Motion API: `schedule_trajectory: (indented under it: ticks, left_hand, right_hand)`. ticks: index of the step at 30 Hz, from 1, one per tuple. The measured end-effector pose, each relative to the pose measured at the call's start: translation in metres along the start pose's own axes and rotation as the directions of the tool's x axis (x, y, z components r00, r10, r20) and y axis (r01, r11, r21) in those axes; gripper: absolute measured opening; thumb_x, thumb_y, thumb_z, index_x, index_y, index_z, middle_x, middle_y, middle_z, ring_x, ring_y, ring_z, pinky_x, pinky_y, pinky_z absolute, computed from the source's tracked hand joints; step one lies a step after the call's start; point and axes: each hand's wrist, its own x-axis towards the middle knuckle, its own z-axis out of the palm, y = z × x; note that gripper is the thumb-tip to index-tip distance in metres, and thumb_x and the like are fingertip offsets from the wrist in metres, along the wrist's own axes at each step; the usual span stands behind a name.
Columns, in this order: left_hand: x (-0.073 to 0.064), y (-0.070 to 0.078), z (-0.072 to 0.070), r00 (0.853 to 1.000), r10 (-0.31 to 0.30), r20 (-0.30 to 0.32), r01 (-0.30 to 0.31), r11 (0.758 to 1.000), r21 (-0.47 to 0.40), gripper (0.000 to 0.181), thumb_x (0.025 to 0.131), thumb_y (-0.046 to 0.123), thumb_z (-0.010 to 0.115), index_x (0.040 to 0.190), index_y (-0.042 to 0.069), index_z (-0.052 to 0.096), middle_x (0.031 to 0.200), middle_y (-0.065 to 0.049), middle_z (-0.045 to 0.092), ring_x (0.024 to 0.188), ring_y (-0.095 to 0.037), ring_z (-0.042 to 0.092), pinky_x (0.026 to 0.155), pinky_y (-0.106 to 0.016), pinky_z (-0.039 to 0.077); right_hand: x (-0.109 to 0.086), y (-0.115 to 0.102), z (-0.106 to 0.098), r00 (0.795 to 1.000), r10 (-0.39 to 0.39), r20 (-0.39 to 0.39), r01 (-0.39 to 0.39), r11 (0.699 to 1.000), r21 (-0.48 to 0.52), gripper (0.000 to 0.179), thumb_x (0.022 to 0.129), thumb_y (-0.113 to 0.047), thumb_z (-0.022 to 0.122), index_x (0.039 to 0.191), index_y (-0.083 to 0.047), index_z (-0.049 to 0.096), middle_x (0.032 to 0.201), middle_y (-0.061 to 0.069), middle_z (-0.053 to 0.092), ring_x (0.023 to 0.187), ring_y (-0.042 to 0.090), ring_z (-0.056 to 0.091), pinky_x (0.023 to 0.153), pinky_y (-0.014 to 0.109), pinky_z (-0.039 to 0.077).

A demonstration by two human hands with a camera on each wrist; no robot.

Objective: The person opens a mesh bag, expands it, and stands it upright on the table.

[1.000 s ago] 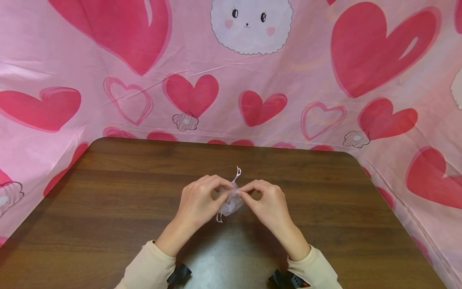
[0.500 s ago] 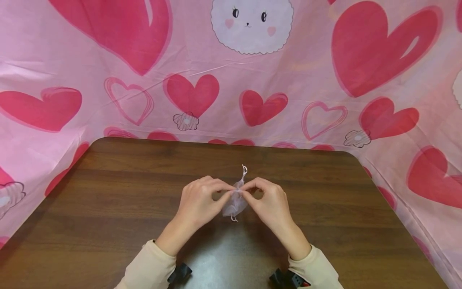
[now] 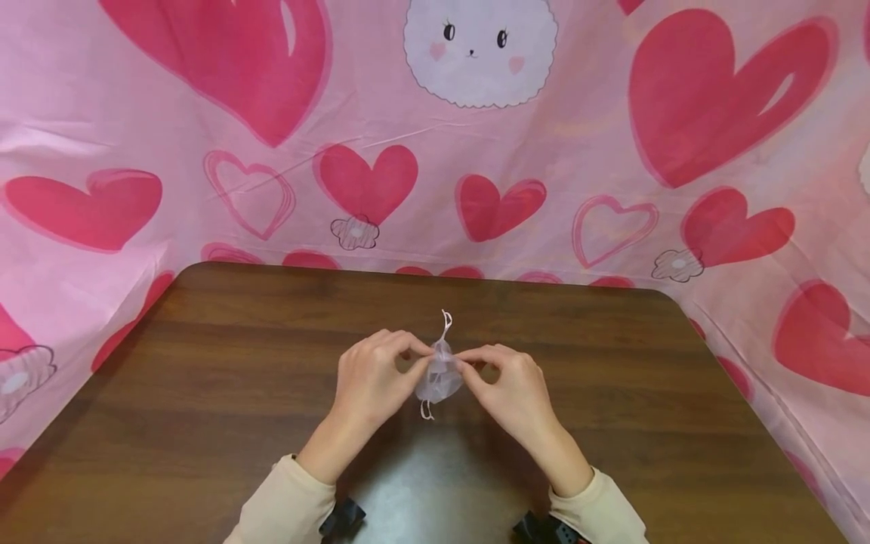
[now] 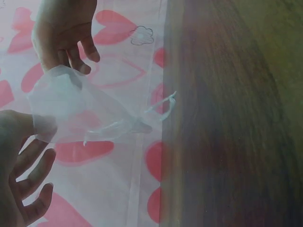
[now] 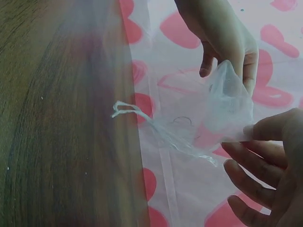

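Note:
Between the two hands is a small, sheer white drawstring pouch point(image 3: 439, 378), held up above the table. My left hand point(image 3: 372, 378) pinches one side of it between thumb and forefinger. From the other side, my right hand point(image 3: 511, 389) pinches it the same way. In the left wrist view the pouch point(image 4: 80, 106) spreads see-through between both hands, and a white cord loop hangs from its narrow end. The right wrist view shows the pouch point(image 5: 222, 109) with its cord point(image 5: 127, 109) reaching out to the left. Nothing can be made out inside it.
A dark brown wooden table point(image 3: 204, 378) lies under the hands. Pink cloth point(image 3: 435, 189) printed with red hearts stands behind it and along both sides. Each cream sleeve has a black wrist device point(image 3: 342, 520) near its cuff.
Both hands keep pinching the pouch. Its cord loops and body swung right, then back left, and the hands are now slightly farther apart. The view has shifted slightly.

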Motion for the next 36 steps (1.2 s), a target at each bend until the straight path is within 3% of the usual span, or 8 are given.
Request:
schedule_trajectory:
  ticks: [9,15,25,36]
  left_hand:
    - [0.0010,-0.0011,0.0001,1.000,-0.011,-0.001,0.011,1.000,-0.004,0.020,0.074,0.015,0.088,0.083,0.027,0.075,0.075,0.017,0.065,0.064,-0.005,0.059,0.053,-0.026,0.042]
    - [-0.0006,-0.0009,0.0015,1.000,-0.007,0.030,0.008,1.000,-0.011,0.020,0.073,0.020,0.089,0.085,0.027,0.074,0.076,0.018,0.064,0.066,-0.002,0.058,0.053,-0.025,0.043]
    - [-0.0010,-0.0011,0.0018,0.996,0.053,0.065,-0.050,0.998,-0.049,0.029,0.071,0.031,0.090,0.096,0.026,0.076,0.075,0.017,0.065,0.066,-0.004,0.060,0.054,-0.024,0.043]
    - [-0.0010,-0.0022,0.0029,0.992,0.115,0.060,-0.113,0.993,-0.029,0.016,0.077,0.027,0.087,0.091,0.028,0.080,0.084,0.017,0.069,0.066,-0.004,0.056,0.052,-0.023,0.042]
  right_hand:
    - [0.0013,0.0009,-0.0004,1.000,-0.015,-0.022,0.014,1.000,-0.011,0.011,0.079,-0.010,0.083,0.085,-0.018,0.080,0.081,-0.008,0.073,0.078,0.012,0.069,0.065,0.040,0.052]
    - [0.0011,0.0010,-0.0013,0.999,-0.013,-0.031,0.012,0.999,-0.031,0.011,0.077,-0.011,0.086,0.083,-0.018,0.080,0.080,-0.008,0.072,0.077,0.013,0.069,0.064,0.039,0.052]
    - [0.0004,0.0025,-0.0012,0.998,-0.038,-0.053,0.035,0.998,-0.061,0.013,0.076,-0.010,0.086,0.081,-0.018,0.077,0.080,-0.007,0.072,0.078,0.016,0.070,0.063,0.037,0.052]
    - [-0.0001,0.0035,-0.0001,0.996,-0.060,-0.069,0.059,0.998,-0.026,0.016,0.074,-0.011,0.088,0.079,-0.019,0.075,0.079,-0.009,0.071,0.075,0.012,0.068,0.063,0.036,0.052]
